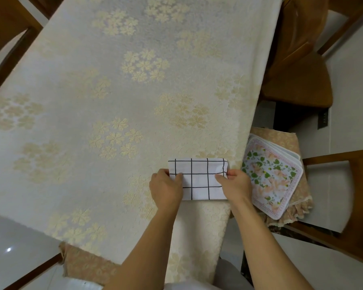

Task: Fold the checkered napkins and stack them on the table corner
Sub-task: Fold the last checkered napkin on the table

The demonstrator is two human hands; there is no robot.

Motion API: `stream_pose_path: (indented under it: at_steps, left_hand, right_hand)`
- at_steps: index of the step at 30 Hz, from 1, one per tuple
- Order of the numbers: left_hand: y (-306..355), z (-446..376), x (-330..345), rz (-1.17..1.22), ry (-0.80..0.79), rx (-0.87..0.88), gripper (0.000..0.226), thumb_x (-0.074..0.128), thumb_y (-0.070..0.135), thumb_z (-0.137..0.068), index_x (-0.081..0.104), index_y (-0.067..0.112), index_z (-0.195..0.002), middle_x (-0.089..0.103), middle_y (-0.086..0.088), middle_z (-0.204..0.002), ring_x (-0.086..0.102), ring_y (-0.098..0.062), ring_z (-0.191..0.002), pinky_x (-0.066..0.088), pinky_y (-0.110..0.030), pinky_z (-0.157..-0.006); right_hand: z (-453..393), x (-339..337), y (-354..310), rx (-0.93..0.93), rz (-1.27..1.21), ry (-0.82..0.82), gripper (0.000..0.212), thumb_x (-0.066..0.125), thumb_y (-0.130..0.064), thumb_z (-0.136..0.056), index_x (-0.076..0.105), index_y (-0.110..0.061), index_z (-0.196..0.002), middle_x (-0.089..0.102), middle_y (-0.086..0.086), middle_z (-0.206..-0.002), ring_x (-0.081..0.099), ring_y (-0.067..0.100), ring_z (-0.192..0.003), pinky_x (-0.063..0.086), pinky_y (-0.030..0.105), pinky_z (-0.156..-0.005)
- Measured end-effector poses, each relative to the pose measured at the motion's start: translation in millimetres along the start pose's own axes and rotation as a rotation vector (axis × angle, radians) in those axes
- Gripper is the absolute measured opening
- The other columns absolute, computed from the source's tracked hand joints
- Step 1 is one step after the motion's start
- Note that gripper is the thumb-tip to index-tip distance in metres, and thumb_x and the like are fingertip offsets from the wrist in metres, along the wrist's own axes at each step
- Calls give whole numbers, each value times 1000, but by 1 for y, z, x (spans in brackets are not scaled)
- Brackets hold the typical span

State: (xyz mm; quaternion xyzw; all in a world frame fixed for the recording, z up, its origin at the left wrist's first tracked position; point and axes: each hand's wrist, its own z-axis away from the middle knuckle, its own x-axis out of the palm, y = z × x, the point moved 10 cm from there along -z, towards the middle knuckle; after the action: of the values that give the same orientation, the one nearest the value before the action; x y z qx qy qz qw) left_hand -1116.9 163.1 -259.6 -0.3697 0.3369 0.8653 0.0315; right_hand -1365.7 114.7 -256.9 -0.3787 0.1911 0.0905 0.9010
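Note:
A folded white napkin with a black grid [199, 178] lies at the near right corner of the table, whose cream floral tablecloth [117, 105] covers the whole top. My left hand [167, 188] pinches the napkin's left edge, thumb on top. My right hand [235, 184] pinches its right edge, thumb on top as well. Both hands hold the cloth flat against the table. Whether more folded layers or other napkins lie beneath it cannot be told.
A stack of floral-printed trays [272, 176] rests on a cloth-covered chair seat just right of the table corner. Wooden chairs stand at the right [298, 65], far left [6, 34] and lower right [356, 206]. Pale floor tiles show below left.

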Motion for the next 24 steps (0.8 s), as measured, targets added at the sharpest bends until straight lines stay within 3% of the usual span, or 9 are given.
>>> stream_pose_path:
  at_steps: [3, 6, 8, 10, 13, 15, 18, 21, 24]
  left_hand:
    - [-1, -2, 5, 14, -19, -15, 29, 68, 39, -88, 60, 11, -89, 62, -16, -95, 60, -30, -87, 56, -47, -80]
    - [8, 7, 0, 166, -83, 28, 30, 66, 31, -91, 43, 19, -76, 47, -13, -79, 42, -19, -71, 43, -38, -65]
    - [11, 13, -5, 309, -146, 12, 21, 66, 26, -93, 50, 20, -82, 53, -5, -80, 47, -15, -70, 42, -26, -63]
    - [11, 20, -13, 468, -203, -51, 14, 69, 23, -92, 58, 20, -101, 66, 1, -94, 62, -10, -80, 48, -18, -63]
    - [8, 26, -23, 621, -294, -127, 28, 71, 22, -91, 60, 18, -117, 73, 1, -102, 71, -17, -93, 60, -32, -79]
    - [10, 31, -29, 646, -363, -122, 25, 67, 21, -93, 66, 14, -118, 76, -1, -106, 73, -21, -98, 59, -45, -89]
    - [9, 39, -43, 661, -393, -120, 21, 60, 22, -98, 69, 14, -115, 76, -3, -108, 72, -23, -101, 57, -48, -92]
    - [8, 46, -58, 636, -374, -72, 20, 55, 27, -101, 67, 18, -113, 74, -1, -109, 70, -22, -101, 57, -44, -89]
    - [2, 51, -78, 561, -289, 13, 21, 47, 32, -104, 59, 16, -101, 66, 0, -99, 61, -14, -88, 51, -30, -72]
  right_hand:
    - [1, 6, 0, 5, -120, -85, 5, 72, -10, -89, 68, -11, -87, 66, -5, -77, 60, 9, -69, 46, 21, -62]
    - [3, 5, -3, -9, -181, -137, 9, 70, -15, -92, 68, -10, -85, 68, -3, -79, 61, 10, -69, 47, 20, -64]
    - [7, 4, -9, -17, -235, -187, 6, 68, -15, -94, 72, -15, -98, 75, -3, -92, 70, 7, -82, 54, 20, -69]
    - [13, 3, -13, -27, -268, -225, 12, 67, -16, -95, 72, -19, -105, 76, -3, -100, 71, 12, -96, 57, 31, -84]
    - [26, 1, -25, -61, -281, -279, 15, 67, -17, -95, 72, -19, -109, 76, -4, -105, 70, 14, -103, 54, 40, -96]
    - [38, 0, -33, -70, -314, -299, 17, 68, -16, -94, 71, -18, -111, 76, -3, -107, 70, 14, -104, 53, 41, -98]
    - [56, 1, -42, -71, -370, -330, 22, 68, -10, -92, 71, -14, -114, 76, 2, -109, 71, 18, -104, 55, 41, -95]
    - [76, 8, -50, -75, -388, -381, 22, 67, -8, -92, 71, -11, -113, 76, 6, -108, 72, 22, -102, 58, 39, -88]
    - [91, 16, -48, -60, -380, -391, 18, 63, -15, -96, 72, -9, -110, 76, 9, -105, 72, 25, -101, 58, 42, -87]
